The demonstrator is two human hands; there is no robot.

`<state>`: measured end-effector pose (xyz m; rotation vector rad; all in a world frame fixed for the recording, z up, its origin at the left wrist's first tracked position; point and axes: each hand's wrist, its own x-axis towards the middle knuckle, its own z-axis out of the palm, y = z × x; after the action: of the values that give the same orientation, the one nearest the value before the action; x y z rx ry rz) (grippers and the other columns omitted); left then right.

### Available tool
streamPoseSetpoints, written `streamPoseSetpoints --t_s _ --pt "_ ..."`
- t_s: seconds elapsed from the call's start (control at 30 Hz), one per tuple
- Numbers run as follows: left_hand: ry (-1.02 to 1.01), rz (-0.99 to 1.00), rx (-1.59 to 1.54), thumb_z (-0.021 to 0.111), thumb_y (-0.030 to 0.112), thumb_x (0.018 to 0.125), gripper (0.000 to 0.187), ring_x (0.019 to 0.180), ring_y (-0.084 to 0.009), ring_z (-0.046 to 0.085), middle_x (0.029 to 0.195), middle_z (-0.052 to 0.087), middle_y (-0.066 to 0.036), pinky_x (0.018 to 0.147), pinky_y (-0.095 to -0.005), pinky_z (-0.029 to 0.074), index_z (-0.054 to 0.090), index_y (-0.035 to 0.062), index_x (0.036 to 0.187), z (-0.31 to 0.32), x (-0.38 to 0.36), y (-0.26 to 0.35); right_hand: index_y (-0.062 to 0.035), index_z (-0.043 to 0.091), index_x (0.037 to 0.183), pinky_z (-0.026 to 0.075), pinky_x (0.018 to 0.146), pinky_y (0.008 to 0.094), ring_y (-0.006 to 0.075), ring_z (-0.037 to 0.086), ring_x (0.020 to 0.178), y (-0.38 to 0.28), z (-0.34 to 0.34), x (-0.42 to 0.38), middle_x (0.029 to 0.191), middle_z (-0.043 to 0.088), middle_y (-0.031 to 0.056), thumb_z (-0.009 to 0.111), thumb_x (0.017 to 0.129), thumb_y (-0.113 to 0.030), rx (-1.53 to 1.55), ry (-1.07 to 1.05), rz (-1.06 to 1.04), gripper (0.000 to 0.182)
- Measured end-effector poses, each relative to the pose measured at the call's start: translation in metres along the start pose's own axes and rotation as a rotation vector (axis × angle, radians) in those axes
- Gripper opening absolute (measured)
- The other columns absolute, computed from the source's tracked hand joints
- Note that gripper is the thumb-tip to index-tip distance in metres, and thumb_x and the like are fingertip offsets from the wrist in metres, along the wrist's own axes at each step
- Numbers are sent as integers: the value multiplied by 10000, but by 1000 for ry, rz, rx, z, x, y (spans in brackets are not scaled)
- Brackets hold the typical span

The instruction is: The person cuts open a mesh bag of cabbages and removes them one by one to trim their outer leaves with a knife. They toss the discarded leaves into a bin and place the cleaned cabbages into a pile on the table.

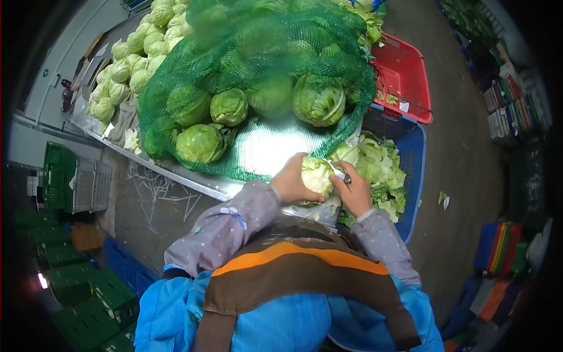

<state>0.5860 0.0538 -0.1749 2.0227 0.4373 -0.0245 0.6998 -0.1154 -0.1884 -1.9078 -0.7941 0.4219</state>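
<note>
Near the table's front edge, my left hand [291,180] is wrapped around a pale, trimmed cabbage [316,176]. My right hand [355,192] grips a small knife [346,178] at the cabbage's right side; its dark handle end shows and most of the blade is hidden. Beyond my hands, a green mesh bag [258,64] lies spread with several whole cabbages inside. One cabbage [200,143] rests at the bag's near left part, and a larger leafy cabbage [319,100] sits further right.
To my right stands a blue crate [417,170] with loose cabbage leaves [380,170]. A red basket [403,70] is behind it. Pale trimmed cabbages [138,56] are piled at the table's far left. Green crates [88,299] are stacked at lower left, and white strips litter the floor.
</note>
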Motion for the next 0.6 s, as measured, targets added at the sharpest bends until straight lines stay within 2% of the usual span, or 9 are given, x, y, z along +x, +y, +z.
streamPoseSetpoints --t_s 0.1,0.27,0.33,0.37,0.4,0.47,0.5,0.53,0.6 --pt "39 -73 -36 898 386 459 1088 1130 -352 478 1202 461 -253 963 -375 399 351 -58 1288 6 0 1 -128 350 1370 443 552 436 390 594 604 -46 -29 -18 640 599 182 515 902 -316 -350 -223 21 531" --pt "151 -68 -35 924 349 468 1008 1064 -302 516 1124 479 -227 940 -375 420 357 -78 1183 14 -13 20 -107 392 1352 435 553 458 407 575 578 4 19 -30 622 580 212 459 935 -293 -163 -131 187 461" --pt "170 -101 -133 927 332 473 1003 1051 -294 527 1119 482 -226 926 -367 431 343 -86 1174 17 -15 16 -59 412 1335 439 508 367 239 555 498 55 42 -33 605 593 94 433 965 -323 115 51 229 455" --pt "221 -90 -103 925 329 480 988 1048 -294 528 1117 483 -224 919 -362 435 343 -89 1160 22 -16 9 -25 515 1232 429 500 303 134 528 513 21 22 -28 627 585 53 488 951 -313 570 71 567 404" --pt "267 -75 -73 924 327 488 973 1045 -293 530 1114 483 -222 912 -357 439 343 -91 1146 26 -16 3 -25 515 1232 429 500 303 134 528 513 9 18 -27 627 585 53 488 951 -313 571 78 572 404" --pt "306 -58 -113 923 335 472 942 1026 -304 530 1089 502 -205 902 -377 434 403 -68 1147 31 -12 -1 -9 558 1157 404 480 252 73 493 508 -1 20 -26 632 558 28 559 919 -257 130 135 83 344" --pt "345 -47 -154 921 342 456 915 1007 -314 530 1064 520 -187 892 -398 428 463 -45 1148 33 -15 -2 -17 545 1168 375 454 217 42 467 488 1 21 -28 657 552 11 607 889 -207 52 132 -30 343" --pt "339 -52 -156 921 342 456 915 1007 -314 530 1064 520 -187 892 -398 428 463 -45 1148 33 -17 -2 -17 545 1168 375 454 217 42 467 488 3 20 -31 657 552 11 607 889 -207 51 131 -22 343" --pt "205 -75 -74 910 354 516 919 1045 -305 529 1104 485 -236 912 -368 437 364 -86 1110 19 -14 12 -8 586 1095 447 580 255 97 528 581 11 15 -26 695 593 57 646 841 -217 256 38 273 335"
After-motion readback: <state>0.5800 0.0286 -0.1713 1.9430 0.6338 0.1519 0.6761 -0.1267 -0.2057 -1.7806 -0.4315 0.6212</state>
